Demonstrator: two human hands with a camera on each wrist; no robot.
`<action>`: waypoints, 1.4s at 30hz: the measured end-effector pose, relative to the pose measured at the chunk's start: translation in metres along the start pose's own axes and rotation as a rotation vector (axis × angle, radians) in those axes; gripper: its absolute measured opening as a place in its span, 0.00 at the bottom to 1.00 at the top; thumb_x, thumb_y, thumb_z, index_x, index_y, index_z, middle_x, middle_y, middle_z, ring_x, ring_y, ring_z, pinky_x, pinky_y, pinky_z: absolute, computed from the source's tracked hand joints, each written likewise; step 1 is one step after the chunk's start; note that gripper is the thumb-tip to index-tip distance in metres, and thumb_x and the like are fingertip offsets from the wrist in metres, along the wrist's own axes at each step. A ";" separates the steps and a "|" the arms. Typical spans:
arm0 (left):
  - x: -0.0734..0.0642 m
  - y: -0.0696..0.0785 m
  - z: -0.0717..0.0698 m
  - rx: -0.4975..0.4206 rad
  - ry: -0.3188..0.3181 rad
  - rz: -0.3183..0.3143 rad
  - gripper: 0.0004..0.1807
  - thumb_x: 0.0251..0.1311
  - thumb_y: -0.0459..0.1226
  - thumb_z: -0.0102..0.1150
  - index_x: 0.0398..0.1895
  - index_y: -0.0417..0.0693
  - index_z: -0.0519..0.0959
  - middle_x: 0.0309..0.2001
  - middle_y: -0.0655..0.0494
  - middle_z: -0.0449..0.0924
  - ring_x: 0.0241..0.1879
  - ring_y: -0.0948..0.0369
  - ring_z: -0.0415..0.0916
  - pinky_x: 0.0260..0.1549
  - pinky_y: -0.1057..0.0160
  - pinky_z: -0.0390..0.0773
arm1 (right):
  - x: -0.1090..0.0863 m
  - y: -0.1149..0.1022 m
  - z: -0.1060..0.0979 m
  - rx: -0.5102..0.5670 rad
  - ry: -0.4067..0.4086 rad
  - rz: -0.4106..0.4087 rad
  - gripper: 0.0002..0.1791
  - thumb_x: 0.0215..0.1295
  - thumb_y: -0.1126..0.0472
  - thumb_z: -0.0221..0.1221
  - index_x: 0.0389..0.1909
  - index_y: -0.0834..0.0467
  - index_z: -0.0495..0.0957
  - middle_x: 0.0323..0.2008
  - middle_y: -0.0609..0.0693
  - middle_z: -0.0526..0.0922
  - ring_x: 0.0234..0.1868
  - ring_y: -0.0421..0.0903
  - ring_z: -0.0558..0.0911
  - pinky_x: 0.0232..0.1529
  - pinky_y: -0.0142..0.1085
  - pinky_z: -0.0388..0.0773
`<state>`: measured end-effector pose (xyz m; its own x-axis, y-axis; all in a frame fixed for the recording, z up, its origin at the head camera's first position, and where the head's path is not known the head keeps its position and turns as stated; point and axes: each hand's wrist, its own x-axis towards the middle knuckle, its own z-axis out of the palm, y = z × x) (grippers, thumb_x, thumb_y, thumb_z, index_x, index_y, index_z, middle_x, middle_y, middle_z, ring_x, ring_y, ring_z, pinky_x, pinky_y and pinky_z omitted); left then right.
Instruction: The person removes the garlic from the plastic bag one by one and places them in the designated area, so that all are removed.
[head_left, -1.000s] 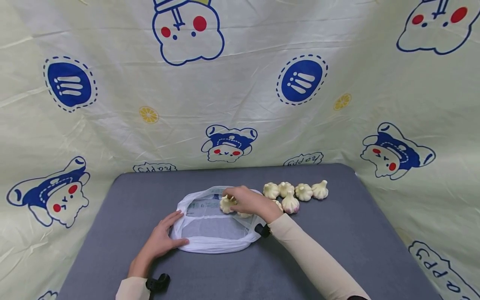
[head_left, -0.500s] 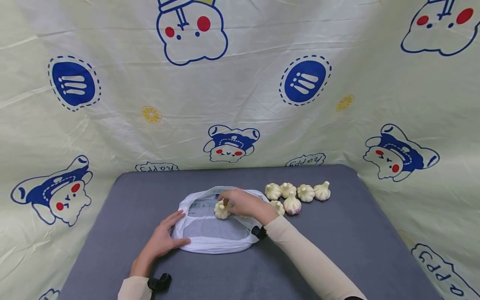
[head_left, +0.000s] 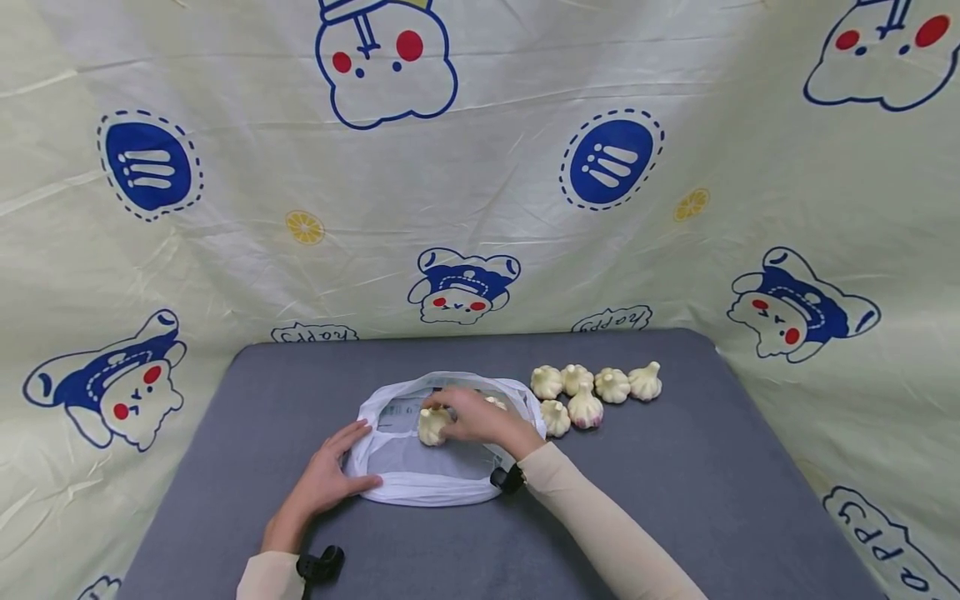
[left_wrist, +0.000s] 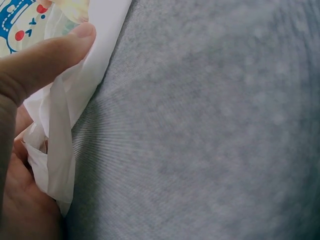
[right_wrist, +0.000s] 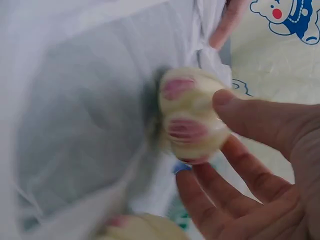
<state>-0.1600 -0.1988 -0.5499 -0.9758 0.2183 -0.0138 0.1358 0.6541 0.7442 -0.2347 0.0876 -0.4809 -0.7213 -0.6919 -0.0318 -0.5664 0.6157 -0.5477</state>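
A white plastic bag (head_left: 420,490) lies on the table with its mouth spread wide. At its left end my left hand (head_left: 324,477) rests against the rim; its thumb (left_wrist: 60,57) lies over the plastic. My right hand (head_left: 476,417) reaches over the bag's mouth and pinches a garlic bulb (head_left: 431,427) between thumb and fingers. In the right wrist view this bulb (right_wrist: 187,117) shows pink-purple patches. Partly behind the right hand, another garlic bulb (head_left: 495,403) shows inside the bag. A blurred pale bulb (right_wrist: 142,227) appears at the bottom of the right wrist view.
Several garlic bulbs (head_left: 585,408) stand in a cluster right of the bag, the nearest bulb (head_left: 555,418) close to its rim. The grey table (head_left: 675,483) ends at a printed curtain (head_left: 360,275) behind.
My right hand has moved left and slightly toward me over the bag, carrying the garlic bulb. Another bulb in the bag has come into view behind it. The left hand stays at the rim.
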 end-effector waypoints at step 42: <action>-0.002 0.003 0.000 0.002 0.017 0.010 0.48 0.48 0.46 0.81 0.74 0.43 0.71 0.77 0.44 0.64 0.76 0.38 0.58 0.70 0.32 0.61 | -0.036 0.017 0.017 0.472 0.174 0.088 0.25 0.64 0.61 0.68 0.63 0.56 0.79 0.61 0.53 0.82 0.56 0.52 0.85 0.53 0.36 0.84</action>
<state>-0.1580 -0.1970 -0.5480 -0.9772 0.2124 0.0048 0.1457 0.6536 0.7427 -0.2120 0.1163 -0.5034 -0.8367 -0.5472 0.0226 -0.2877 0.4040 -0.8683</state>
